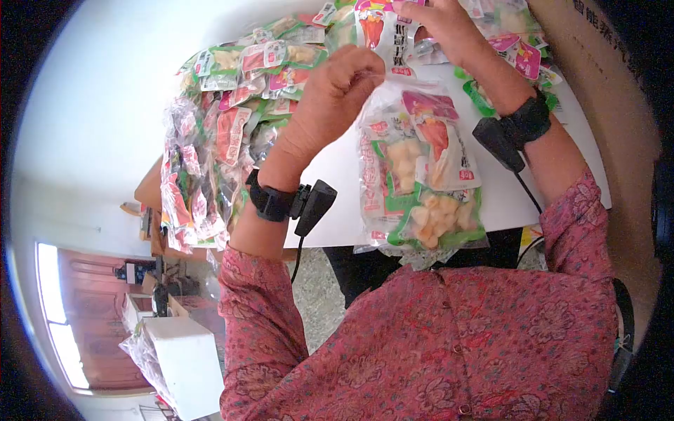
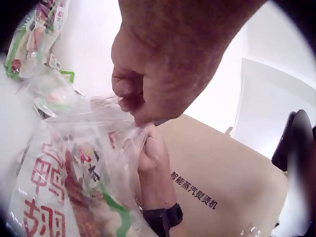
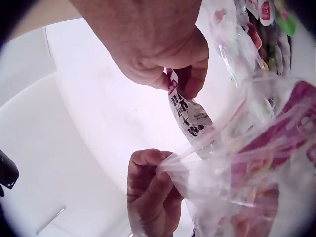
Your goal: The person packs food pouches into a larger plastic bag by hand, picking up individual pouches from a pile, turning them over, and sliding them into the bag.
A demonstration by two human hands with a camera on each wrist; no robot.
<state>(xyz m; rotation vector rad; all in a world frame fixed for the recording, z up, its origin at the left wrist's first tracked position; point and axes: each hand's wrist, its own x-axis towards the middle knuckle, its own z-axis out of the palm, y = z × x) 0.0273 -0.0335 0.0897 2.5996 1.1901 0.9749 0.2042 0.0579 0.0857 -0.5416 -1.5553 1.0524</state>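
My left hand [image 1: 340, 88] pinches the rim of a large transparent plastic bag [image 3: 192, 182] printed with red characters. Inside that bag lie several snack packets, among them a pale, green-edged packet [image 1: 439, 217] and a purple-topped packet [image 1: 442, 144]. Above the bag, my right hand [image 1: 449, 24] pinches one end of a white snack packet [image 1: 382, 35] with a purple top and black characters. In the right wrist view, the lower end of this packet overlaps the bag's mouth, with my left hand [image 3: 153, 192] just below it.
Many snack packets [image 1: 232, 137] are piled along the left and back of the white table [image 1: 326, 189]. More packets [image 1: 516, 56] lie at the back right. A brown cardboard box [image 2: 222, 173] with black print stands beside the table. A white box [image 1: 186, 365] is farther off, lower left.
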